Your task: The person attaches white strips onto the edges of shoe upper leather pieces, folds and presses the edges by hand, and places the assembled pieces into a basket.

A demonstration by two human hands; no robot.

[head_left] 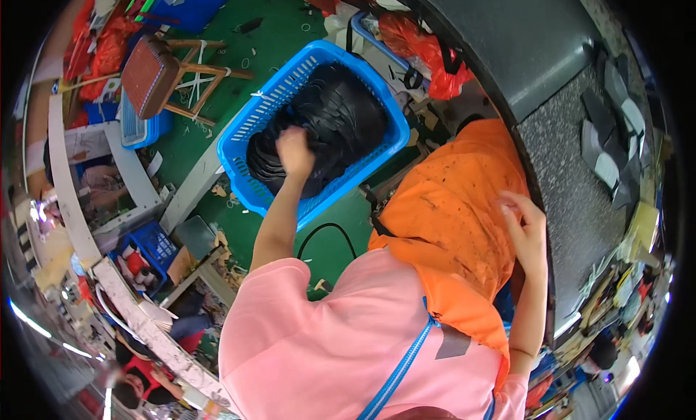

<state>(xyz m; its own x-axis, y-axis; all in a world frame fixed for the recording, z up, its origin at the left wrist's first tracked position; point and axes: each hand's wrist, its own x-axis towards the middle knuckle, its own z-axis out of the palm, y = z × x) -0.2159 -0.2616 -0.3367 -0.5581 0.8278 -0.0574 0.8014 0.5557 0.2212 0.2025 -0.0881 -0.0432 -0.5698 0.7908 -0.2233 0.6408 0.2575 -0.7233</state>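
Observation:
My left hand (293,153) reaches down into a blue plastic basket (315,48) that stands on the green floor. Inside the basket lies a stack of thin black sheet-like pieces (341,112), overlapping one another. The left hand is over these pieces at the near left side; motion smears its fingers, so whether it grips one is unclear. My right hand (525,224) hangs beside the orange apron (457,202) on my lap, close to the table's edge. Its fingers are loosely bent and apart, with nothing seen in them.
A dark worktable (558,151) runs along my right, with black and grey cut pieces (616,130) on it. A small wooden stool (174,79) lies tipped at the far left. Red plastic bags (435,54) sit beyond the basket. Another person (141,380) is at the lower left.

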